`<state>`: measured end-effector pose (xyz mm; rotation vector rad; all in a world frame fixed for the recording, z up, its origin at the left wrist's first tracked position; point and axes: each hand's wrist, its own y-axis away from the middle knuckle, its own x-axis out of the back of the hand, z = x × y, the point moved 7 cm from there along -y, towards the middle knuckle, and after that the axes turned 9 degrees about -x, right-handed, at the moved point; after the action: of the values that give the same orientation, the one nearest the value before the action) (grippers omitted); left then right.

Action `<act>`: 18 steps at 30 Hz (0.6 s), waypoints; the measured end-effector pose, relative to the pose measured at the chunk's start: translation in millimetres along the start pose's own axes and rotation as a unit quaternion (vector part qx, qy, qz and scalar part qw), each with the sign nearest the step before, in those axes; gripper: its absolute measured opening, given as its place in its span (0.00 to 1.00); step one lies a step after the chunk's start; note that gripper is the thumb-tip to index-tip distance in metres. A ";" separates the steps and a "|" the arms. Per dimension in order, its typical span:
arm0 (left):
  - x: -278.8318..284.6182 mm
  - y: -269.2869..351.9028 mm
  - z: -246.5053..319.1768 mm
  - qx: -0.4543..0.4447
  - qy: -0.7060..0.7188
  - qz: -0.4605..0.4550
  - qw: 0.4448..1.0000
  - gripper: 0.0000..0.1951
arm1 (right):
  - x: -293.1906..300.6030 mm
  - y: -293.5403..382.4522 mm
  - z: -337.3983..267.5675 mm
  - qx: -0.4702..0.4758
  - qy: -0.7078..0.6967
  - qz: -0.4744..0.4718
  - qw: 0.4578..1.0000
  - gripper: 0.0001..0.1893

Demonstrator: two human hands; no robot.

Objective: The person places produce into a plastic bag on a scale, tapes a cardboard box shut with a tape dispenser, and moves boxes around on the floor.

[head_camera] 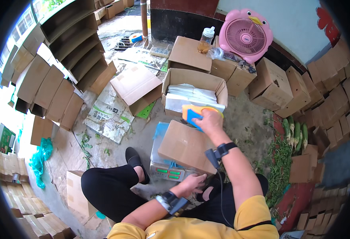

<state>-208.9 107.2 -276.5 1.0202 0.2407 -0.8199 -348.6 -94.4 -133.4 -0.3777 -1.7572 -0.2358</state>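
A closed cardboard box (186, 145) lies askew on a digital weighing scale (156, 159) between my feet. Its near right corner juts past the scale's edge. Green digits glow on the scale's front panel. My right hand (212, 121) grips a blue and orange handheld tape dispenser (189, 113), raised over the box's far edge. A yellow ring shows beside the fingers. At the box's near edge is my left hand (191, 184), its fingers spread by the corner; whether they bear the box's weight is hard to see. Both wrists wear strapped devices.
Beyond the scale stands an open carton (195, 74) of white sheets or bags. A pink fan (246, 37) and a drink bottle (206, 40) rest on boxes behind. Right of me lie green leafy stalks (278, 167) and long green-white vegetables (295, 133). Stacked cartons (52, 95) rise at left.
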 end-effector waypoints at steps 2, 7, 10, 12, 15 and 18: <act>1.1 38.3 30.1 -0.020 -0.042 -0.086 0.995 0.27 | 21.4 10.1 26.9 -0.065 -0.151 -0.006 0.986 0.23; 33.4 90.0 126.9 -0.304 0.053 0.072 0.948 0.18 | 74.5 70.0 57.5 -0.101 -0.402 -0.118 0.902 0.17; 29.9 112.4 157.5 -0.343 0.057 0.070 0.935 0.26 | 87.7 112.8 58.1 -0.112 -0.461 -0.163 0.865 0.15; 24.4 118.8 165.6 -0.345 0.060 0.050 0.935 0.28 | 91.8 134.9 54.7 -0.110 -0.492 -0.183 0.844 0.15; 5.5 121.2 163.0 -0.317 0.054 -0.023 0.947 0.29 | 92.2 159.5 51.9 -0.125 -0.510 -0.206 0.826 0.15; -13.4 132.0 162.1 -0.320 0.040 -0.056 0.945 0.28 | 92.9 174.3 47.5 -0.138 -0.509 -0.219 0.821 0.15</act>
<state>-154.9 14.0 -96.9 0.4285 0.5965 -0.7304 -343.3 95.4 -61.3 -0.3160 -2.8899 -0.7230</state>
